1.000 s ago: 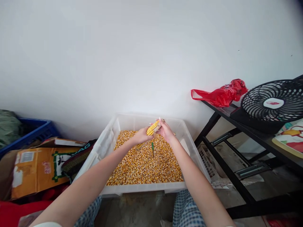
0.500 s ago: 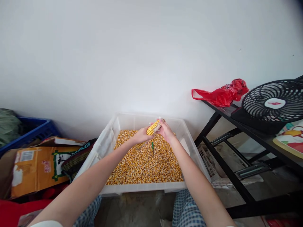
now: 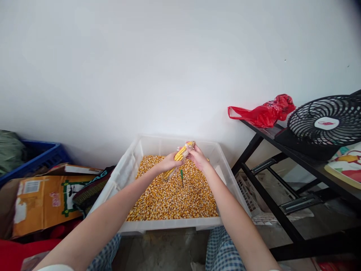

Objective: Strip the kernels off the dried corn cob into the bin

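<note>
An ear of corn (image 3: 181, 153) with yellow kernels lies aslant between my hands, above a plastic bin. My left hand (image 3: 168, 162) is wrapped round its middle, and its lower end pokes out beneath the palm. At the upper right end, the fingers of my right hand (image 3: 198, 156) press against the ear. A pale strip stripped of kernels runs along the side near my right hand. Loose corn kernels (image 3: 172, 199) fill much of the bin. A thin tool with a green handle (image 3: 182, 174) stands tilted among them, just below the ear.
The translucent white bin (image 3: 169, 225) stands against the wall, in front of my knees. On the right a black table frame (image 3: 270, 180) carries a red plastic bag (image 3: 265, 113) and a black fan (image 3: 324, 122). Cardboard (image 3: 47, 203) and a blue crate (image 3: 45, 154) lie at left.
The ear has turned a little in my hands, and more of its yellow upper tip shows. My right fingers have shifted slightly down along it.
</note>
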The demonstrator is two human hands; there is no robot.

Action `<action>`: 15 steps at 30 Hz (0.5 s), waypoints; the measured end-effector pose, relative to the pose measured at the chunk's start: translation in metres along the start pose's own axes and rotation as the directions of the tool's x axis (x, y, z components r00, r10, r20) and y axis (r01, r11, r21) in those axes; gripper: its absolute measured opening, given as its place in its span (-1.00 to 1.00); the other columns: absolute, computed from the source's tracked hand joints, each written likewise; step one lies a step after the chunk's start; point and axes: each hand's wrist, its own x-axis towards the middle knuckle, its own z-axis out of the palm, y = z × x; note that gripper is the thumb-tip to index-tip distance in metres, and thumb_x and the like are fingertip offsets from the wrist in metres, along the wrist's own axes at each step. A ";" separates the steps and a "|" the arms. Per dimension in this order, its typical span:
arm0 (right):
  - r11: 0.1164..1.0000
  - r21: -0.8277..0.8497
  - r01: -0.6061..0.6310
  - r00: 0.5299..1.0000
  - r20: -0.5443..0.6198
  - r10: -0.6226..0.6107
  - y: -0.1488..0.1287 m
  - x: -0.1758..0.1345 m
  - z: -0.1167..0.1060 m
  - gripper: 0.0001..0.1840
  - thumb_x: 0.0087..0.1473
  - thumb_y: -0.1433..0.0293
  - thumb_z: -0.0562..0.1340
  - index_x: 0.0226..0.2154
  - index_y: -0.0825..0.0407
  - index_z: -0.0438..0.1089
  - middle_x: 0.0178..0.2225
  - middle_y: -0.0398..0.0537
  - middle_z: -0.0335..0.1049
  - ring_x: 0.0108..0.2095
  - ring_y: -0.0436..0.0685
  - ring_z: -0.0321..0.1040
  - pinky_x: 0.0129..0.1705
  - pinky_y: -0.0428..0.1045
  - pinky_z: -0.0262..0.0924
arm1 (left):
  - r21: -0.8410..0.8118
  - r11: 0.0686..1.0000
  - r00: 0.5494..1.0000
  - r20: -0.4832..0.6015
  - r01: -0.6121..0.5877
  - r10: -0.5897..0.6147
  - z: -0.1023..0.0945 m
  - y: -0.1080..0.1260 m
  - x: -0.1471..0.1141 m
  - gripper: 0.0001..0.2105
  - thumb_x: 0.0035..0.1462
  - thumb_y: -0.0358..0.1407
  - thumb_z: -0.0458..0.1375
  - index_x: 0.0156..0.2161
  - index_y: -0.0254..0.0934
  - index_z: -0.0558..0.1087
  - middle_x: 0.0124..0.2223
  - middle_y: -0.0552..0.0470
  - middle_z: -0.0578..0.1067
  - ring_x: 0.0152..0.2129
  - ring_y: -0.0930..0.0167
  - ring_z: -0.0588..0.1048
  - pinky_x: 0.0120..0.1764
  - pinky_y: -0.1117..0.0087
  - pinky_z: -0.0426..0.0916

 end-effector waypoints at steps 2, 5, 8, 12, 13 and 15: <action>1.000 -0.008 -0.023 0.998 -0.061 0.023 0.000 0.001 0.001 -0.63 0.01 0.08 0.16 -0.21 -0.04 0.20 -0.38 -0.11 0.48 -0.28 0.12 0.46 -0.23 0.06 0.33 | 0.047 0.999 1.000 -0.015 -0.011 0.012 0.001 0.000 0.000 -0.56 -0.13 -0.25 0.12 -0.07 -0.36 0.33 -0.31 0.02 0.45 -0.45 0.38 0.42 -0.37 0.40 0.34; 0.999 -0.034 -0.022 0.990 -0.143 0.017 0.002 0.002 0.001 -0.61 0.02 0.02 0.11 -0.24 -0.03 0.21 -0.47 -0.12 0.46 -0.33 0.12 0.46 -0.27 0.06 0.34 | 0.027 1.000 1.000 0.018 0.007 -0.007 0.002 0.000 -0.001 -0.52 -0.13 -0.26 0.13 -0.03 -0.36 0.29 -0.31 0.03 0.44 -0.47 0.39 0.42 -0.41 0.41 0.34; 0.998 -0.059 -0.013 0.994 -0.113 0.007 0.004 0.003 -0.001 -0.61 -0.04 0.07 0.19 -0.23 -0.03 0.22 -0.47 -0.14 0.46 -0.33 0.11 0.46 -0.26 0.04 0.34 | -0.071 0.997 0.995 0.092 0.040 -0.034 0.002 -0.003 -0.001 -0.52 -0.11 -0.26 0.13 -0.02 -0.35 0.27 -0.33 0.05 0.43 -0.52 0.43 0.41 -0.44 0.41 0.35; 0.999 -0.053 0.000 0.998 -0.068 -0.004 0.005 0.002 -0.006 -0.60 -0.07 0.11 0.24 -0.22 -0.02 0.24 -0.41 -0.13 0.46 -0.27 0.11 0.45 -0.23 0.03 0.33 | -0.162 0.984 0.985 0.165 0.081 -0.054 0.000 -0.006 -0.001 -0.57 -0.10 -0.24 0.13 -0.07 -0.34 0.28 -0.39 0.08 0.39 -0.57 0.46 0.37 -0.49 0.41 0.35; 0.999 -0.048 0.006 0.998 -0.059 -0.008 0.004 0.001 -0.006 -0.60 -0.07 0.12 0.25 -0.22 -0.02 0.24 -0.38 -0.12 0.47 -0.25 0.11 0.44 -0.22 0.03 0.33 | -0.178 0.979 0.981 0.183 0.097 -0.064 -0.001 -0.006 0.000 -0.56 -0.08 -0.23 0.12 -0.05 -0.34 0.27 -0.40 0.09 0.38 -0.59 0.47 0.36 -0.51 0.41 0.34; 0.999 -0.031 0.015 0.999 -0.032 -0.016 0.001 0.000 -0.006 -0.60 -0.08 0.16 0.27 -0.20 -0.04 0.23 -0.34 -0.12 0.47 -0.23 0.10 0.44 -0.20 0.03 0.32 | -0.157 0.984 0.982 0.177 0.086 -0.057 -0.002 -0.004 0.000 -0.55 -0.06 -0.22 0.10 -0.03 -0.34 0.25 -0.40 0.08 0.39 -0.58 0.45 0.37 -0.51 0.40 0.34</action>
